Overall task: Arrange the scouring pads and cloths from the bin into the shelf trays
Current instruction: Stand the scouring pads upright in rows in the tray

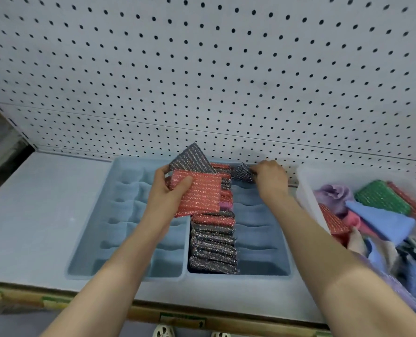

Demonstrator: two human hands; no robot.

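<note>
Pale blue shelf (32,215) under white pegboard (202,69); left hand (168,190) grips red and grey scouring pads (197,190) at centre above the tray (129,215), right hand (270,178) pinches a grey pad (243,172); bin (306,190) at right

Red (198,193) and grey scouring pads (192,158) above tray's (129,276) half-filled upright row (213,242)

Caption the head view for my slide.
Left hand holds red sparkly scouring pad; right hand pinches grey one over blue tray.

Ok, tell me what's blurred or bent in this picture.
Head view: the wide lens bows the pegboard and shelf edge; the bin and its cloths smear at the lower right; the tray and both hands stay fairly sharp; lighting is even and soft.
</note>
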